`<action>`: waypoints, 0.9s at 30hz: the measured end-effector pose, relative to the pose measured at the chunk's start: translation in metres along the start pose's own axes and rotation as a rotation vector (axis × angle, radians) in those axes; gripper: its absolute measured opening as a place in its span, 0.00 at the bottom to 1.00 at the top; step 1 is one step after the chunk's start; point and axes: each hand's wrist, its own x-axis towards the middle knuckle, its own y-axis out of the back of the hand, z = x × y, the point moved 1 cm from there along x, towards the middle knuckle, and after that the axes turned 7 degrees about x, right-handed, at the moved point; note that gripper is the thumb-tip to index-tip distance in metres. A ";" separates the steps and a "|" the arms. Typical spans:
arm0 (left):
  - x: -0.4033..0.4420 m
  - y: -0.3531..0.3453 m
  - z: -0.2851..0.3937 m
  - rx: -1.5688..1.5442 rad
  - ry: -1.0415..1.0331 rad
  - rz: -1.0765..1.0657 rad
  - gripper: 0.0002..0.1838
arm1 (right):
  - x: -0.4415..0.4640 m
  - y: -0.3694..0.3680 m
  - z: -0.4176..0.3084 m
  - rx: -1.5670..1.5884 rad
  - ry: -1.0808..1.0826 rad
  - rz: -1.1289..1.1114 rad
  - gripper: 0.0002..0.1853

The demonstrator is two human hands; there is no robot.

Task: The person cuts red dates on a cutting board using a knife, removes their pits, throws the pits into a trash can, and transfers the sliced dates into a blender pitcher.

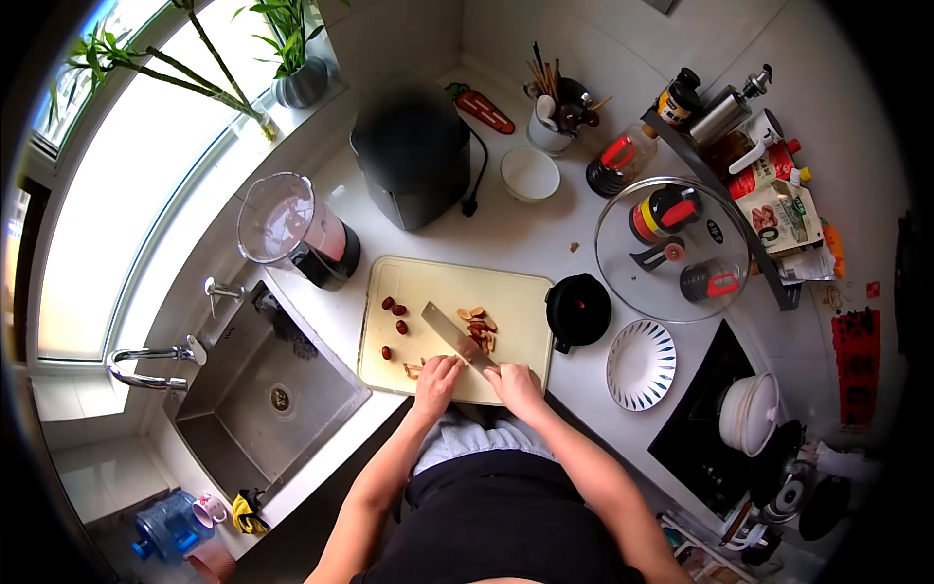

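A cream cutting board (525, 292) lies at the counter's front edge. My right hand (519, 386) is wrapped round the handle of a kitchen knife (449, 331), whose blade slants across the board toward the far left. Beside the blade, my left hand (439, 382) rests on the board with fingers curled together; what they pinch is hidden. Several whole red dates (401, 327) sit on the board's left part. Cut date pieces (482, 329) are heaped just right of the blade, and a few pale slivers (413, 371) lie by my left fingers.
A black bowl-like container (578, 310) touches the board's right edge, near a patterned plate (641, 365). Behind stand a blender jug (292, 229), a black appliance (411, 156) and a white bowl (530, 174). A sink (233, 389) is at left, a black cooktop (702, 419) at right.
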 end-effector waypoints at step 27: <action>-0.004 0.003 0.002 0.041 0.056 0.053 0.14 | -0.035 0.023 -0.018 -0.193 0.099 -0.003 0.18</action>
